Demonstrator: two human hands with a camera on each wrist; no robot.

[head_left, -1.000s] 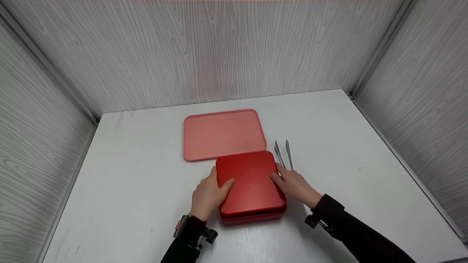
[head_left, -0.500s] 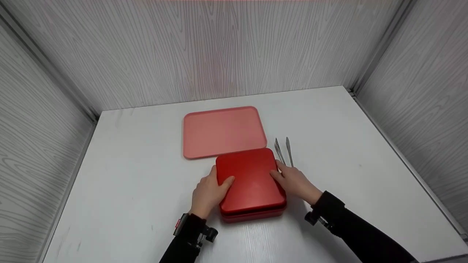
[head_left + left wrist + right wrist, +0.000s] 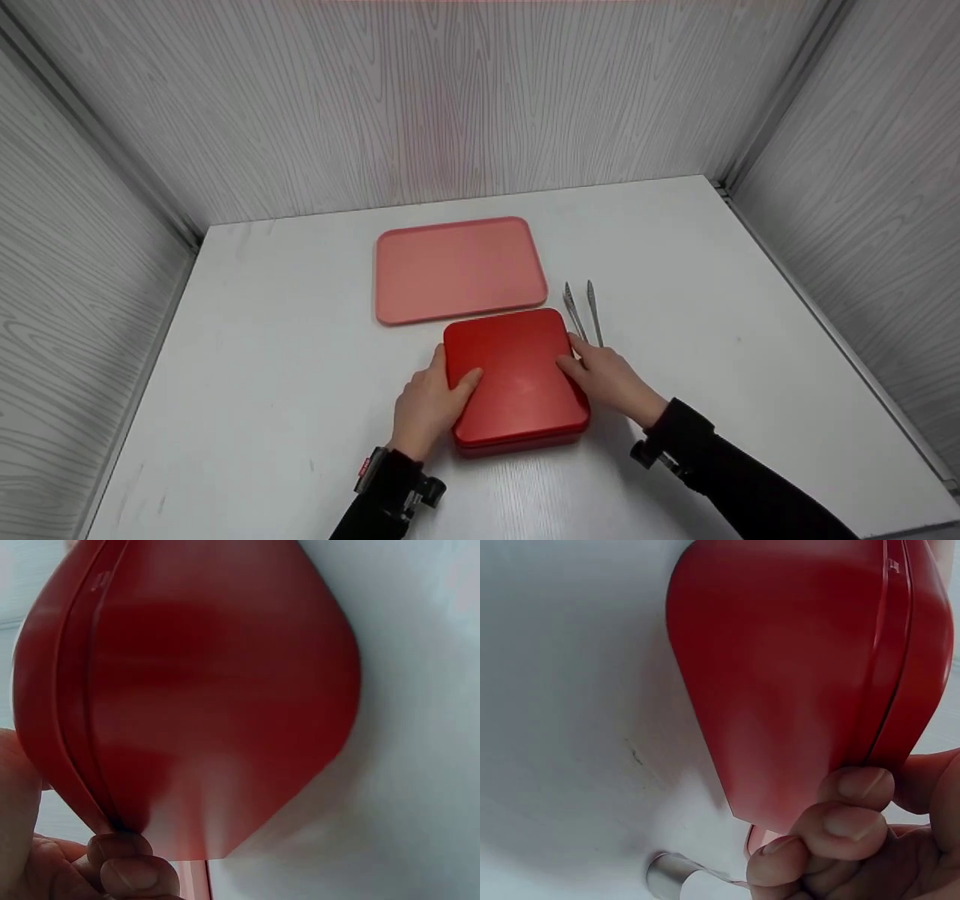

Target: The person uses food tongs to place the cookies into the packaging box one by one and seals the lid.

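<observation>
A red rectangular box (image 3: pixel 517 445) stands on the white table with its red lid (image 3: pixel 514 379) on top. My left hand (image 3: pixel 426 409) grips the lid's left side, thumb over the top. On the opposite side my right hand (image 3: pixel 606 379) holds the lid the same way. In the left wrist view, curled fingertips (image 3: pixel 139 874) sit below the lid's rim at the seam. Fingertips (image 3: pixel 851 821) of the right hand press near the seam in the right wrist view. Along the front, lid and box meet in a thin line. The inside of the box is hidden.
Behind the box lies a flat pink tray (image 3: pixel 461 271), close to its far edge. Metal tongs (image 3: pixel 592 304) lie right of the box, partly hidden by the right hand; their curved end (image 3: pixel 666 875) shows in the right wrist view. Grey wood-grain panels (image 3: pixel 450 105) enclose the table.
The lid's front edge has come down onto the box, and the dark gap below it has narrowed. Both hands keep their hold, and the head view has tilted slightly.
</observation>
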